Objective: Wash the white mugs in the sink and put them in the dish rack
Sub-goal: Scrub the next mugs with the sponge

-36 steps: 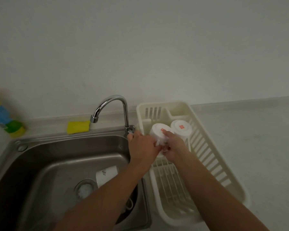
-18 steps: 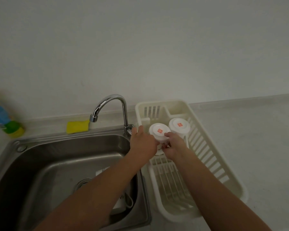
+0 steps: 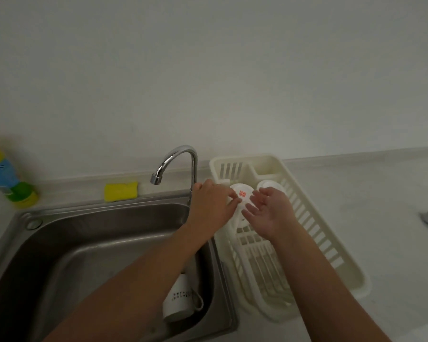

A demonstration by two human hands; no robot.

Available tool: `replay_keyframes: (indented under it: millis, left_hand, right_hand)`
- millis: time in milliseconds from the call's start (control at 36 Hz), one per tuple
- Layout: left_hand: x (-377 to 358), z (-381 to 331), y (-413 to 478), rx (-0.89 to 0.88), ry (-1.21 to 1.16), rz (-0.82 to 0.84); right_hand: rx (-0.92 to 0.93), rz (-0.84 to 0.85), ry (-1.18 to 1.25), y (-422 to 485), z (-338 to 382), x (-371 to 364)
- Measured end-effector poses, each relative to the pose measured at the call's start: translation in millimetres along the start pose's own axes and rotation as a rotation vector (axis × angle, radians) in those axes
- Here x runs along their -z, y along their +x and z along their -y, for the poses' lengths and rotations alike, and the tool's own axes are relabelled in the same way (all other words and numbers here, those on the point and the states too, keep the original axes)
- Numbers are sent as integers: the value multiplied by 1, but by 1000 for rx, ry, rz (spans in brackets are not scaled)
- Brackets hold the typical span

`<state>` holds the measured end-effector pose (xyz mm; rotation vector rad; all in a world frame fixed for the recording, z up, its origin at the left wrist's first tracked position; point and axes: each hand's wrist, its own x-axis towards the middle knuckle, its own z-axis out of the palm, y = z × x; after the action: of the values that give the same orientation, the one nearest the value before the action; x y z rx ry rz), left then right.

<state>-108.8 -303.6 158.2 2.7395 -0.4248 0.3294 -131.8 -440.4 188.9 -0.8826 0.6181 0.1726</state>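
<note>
Racking step judged near done: upturned white mug (image 3: 241, 196) set in the dish rack (image 3: 331, 245), touched by straight fingers of the left hand (image 3: 211, 209), right hand (image 3: 269, 214) held spread beside it; next, the remaining mug (image 3: 177, 302) lying in the sink (image 3: 97, 238) must be fetched and washed.

Home kitchen: steel sink (image 3: 59, 233), curved tap (image 3: 181, 156), dish rack (image 3: 331, 255), sponge (image 3: 120, 191) on counter (image 3: 381, 206)

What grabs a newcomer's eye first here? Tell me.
The left hand and right hand flank an upturned white mug with a red label at the far end of the cream plastic dish rack. Another white printed mug lies in the stainless steel sink, by its right wall.
</note>
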Motion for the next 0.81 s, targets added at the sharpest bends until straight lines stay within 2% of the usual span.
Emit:
replay_keyframes:
  millis: [83,167,333,528,667,806]
  left_hand:
    - [21,24,-20,49,-386,-109]
    - [30,57,-46,128,-609,-73]
    - [20,144,-86,312,-585,32]
    - [13,241,-99,614,-622,25]
    - [3,294,-84,833,-687,12]
    - [-7,331,-58,912,-671,38]
  right_hand:
    - [97,47,-8,-20,-6,-23]
    - [90,149,-52,-31,-28,-46]
    - [15,197,-191,-11,-114,-86]
    - [-42,102,-387,53,-210,-132]
    - [-33,89,-553,94,-230,-173]
    - [49,92,-727,136,-235,-209]
